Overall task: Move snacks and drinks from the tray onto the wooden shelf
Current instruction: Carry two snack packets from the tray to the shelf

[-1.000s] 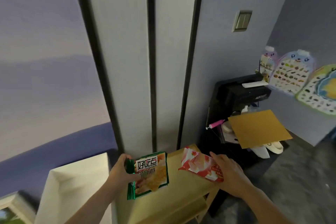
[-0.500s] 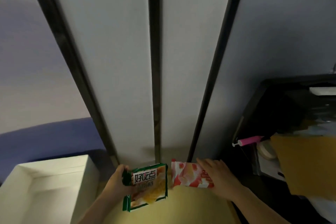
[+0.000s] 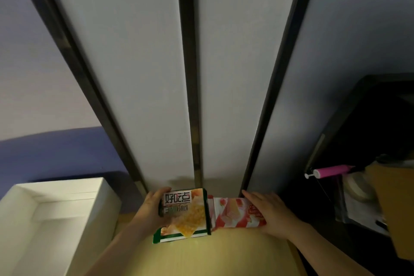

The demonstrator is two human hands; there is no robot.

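Covering the red packet (image 3: 233, 213) end, right hand (image 3: 272, 215) hides its label.

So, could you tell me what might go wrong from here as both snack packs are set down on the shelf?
1. The green snack pack in the left hand is held tilted, its lower edge over the wooden shelf; it may flop forward when let go.
2. The pink snack pack in the right hand meets the green one; pushing either could shift the other.
3. The right hand sits near the shelf's right edge, so the pink pack could slide off.
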